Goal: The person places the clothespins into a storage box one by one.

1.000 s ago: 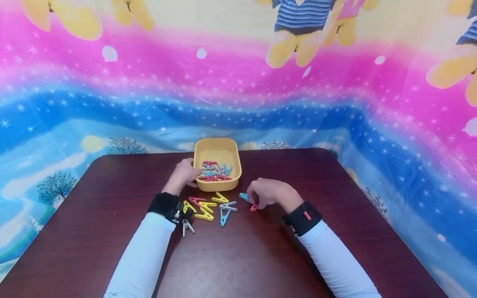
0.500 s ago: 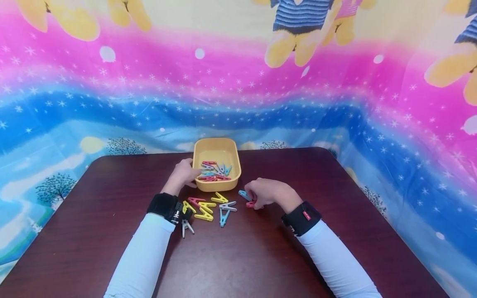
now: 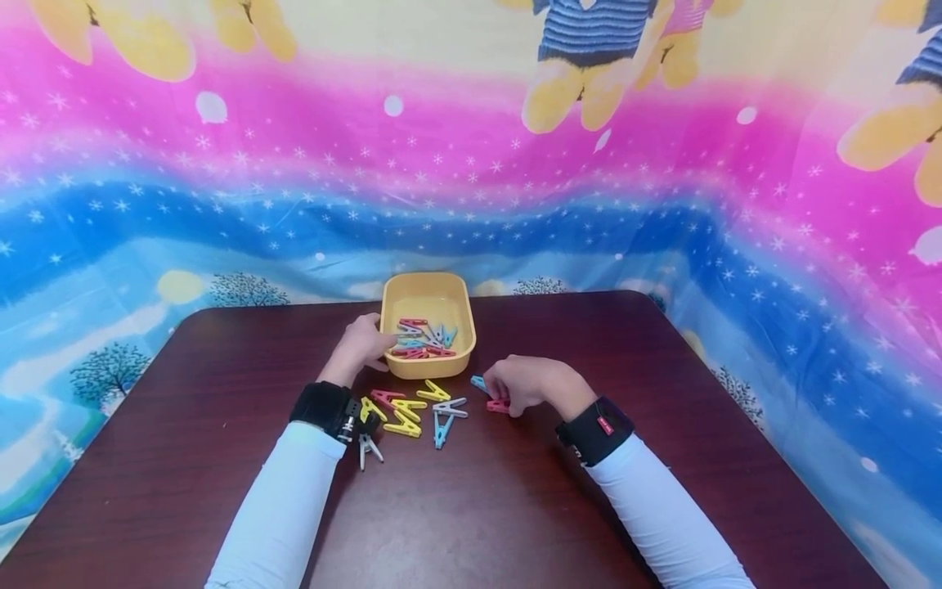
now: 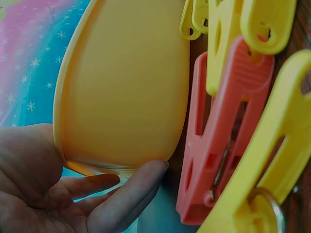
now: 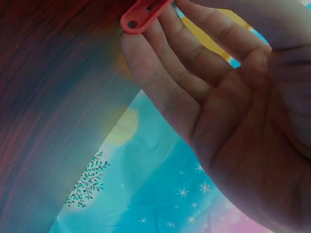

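Note:
My left hand (image 3: 364, 342) grips the left wall of a yellow plastic bin (image 3: 462, 327), thumb at the rim; the left wrist view shows fingers curled against its outside. Several red, blue and grey clothespins (image 3: 430, 353) lie in the bin. Right of it, my right hand (image 3: 533, 380) pinches a red clothespin (image 3: 497, 406) just above or on the tabletop. One holed end of that red clothespin (image 5: 141, 17) shows at the fingertips in the right wrist view; the actual pinch is hidden. A blue clothespin (image 3: 478, 382) sits by the index finger, partly covered.
In front of the bin lies a loose group: several yellow clothespins (image 3: 403, 424), a red one (image 4: 221, 136), a grey one (image 3: 450, 406) and a blue one (image 3: 441, 429). Another grey clothespin (image 3: 370, 450) is near my left wrist. A printed cloth (image 3: 515, 188) hangs behind the table (image 3: 471, 507).
My right hand has shifted slightly, and the red clothespin by it has turned and moved a little away from me. Less of the blue one shows. My left hand stays on the bin.

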